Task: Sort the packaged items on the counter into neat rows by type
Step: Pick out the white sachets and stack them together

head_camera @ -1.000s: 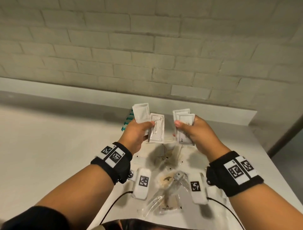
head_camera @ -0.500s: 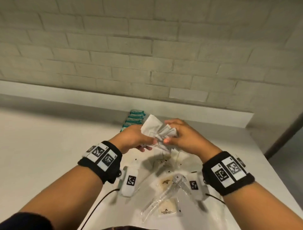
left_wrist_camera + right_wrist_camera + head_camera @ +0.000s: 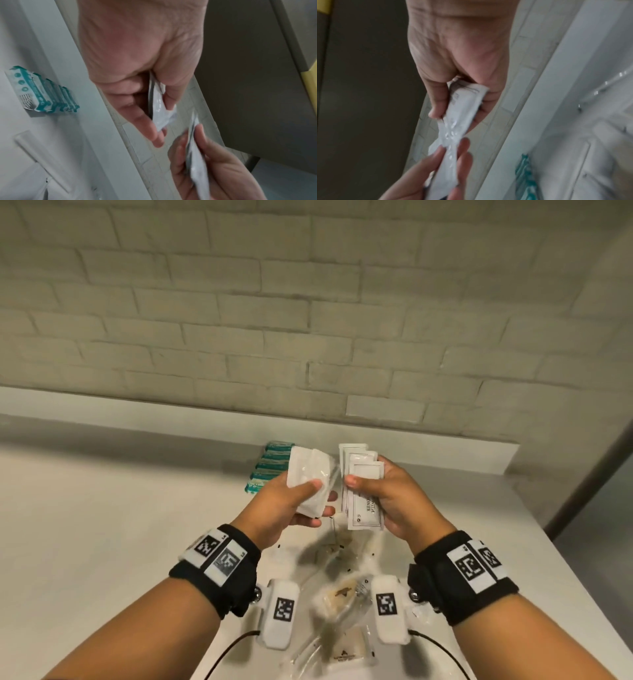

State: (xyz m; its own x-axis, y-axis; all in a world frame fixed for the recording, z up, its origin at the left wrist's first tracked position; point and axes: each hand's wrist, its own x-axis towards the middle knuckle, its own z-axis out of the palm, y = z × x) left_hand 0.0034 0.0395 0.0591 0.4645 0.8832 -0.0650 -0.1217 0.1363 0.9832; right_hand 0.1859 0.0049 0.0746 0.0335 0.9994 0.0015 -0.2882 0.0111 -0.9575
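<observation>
Above the white counter, my left hand grips a small bundle of plain white sachets between thumb and fingers. My right hand pinches a fanned stack of printed white sachets, thumb on the front. The two bundles are a small gap apart. In the left wrist view the plain sachets show edge-on in the left hand. In the right wrist view the printed stack sits in the right hand.
A row of teal packets stands near the back ledge, just behind my left hand. Under my wrists lie beige packets and clear-wrapped items. A brick wall backs the counter, which ends at the right.
The hands came together half a second ago and have parted again. The right hand's stack now shows more printed sachets, and the left holds plain white ones.
</observation>
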